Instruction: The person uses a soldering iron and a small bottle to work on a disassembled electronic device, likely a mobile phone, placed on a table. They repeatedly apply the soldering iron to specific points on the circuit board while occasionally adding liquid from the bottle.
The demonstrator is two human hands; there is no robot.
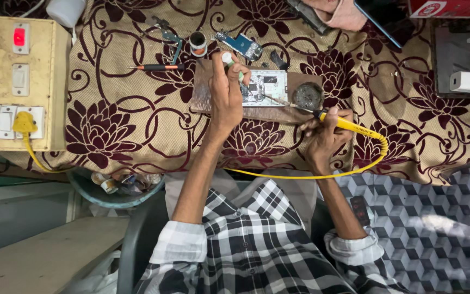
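Soldering on a small circuit board, seen from above

The right hand (322,136) has its fingers wrapped tight around a yellow soldering iron (349,125), tip angled left onto the circuit board (265,87). The board sits on a wooden block (257,111) in the middle of the flowered cloth (121,109). The left hand (227,90) rests on the block just left of the board, fingers pinched on a small white-tipped tool (227,58). A round tin (307,96) sits on the block right of the board; screwdriver (156,67) and tweezers (171,41) lie farther back. Switchboard (14,81) at far left.
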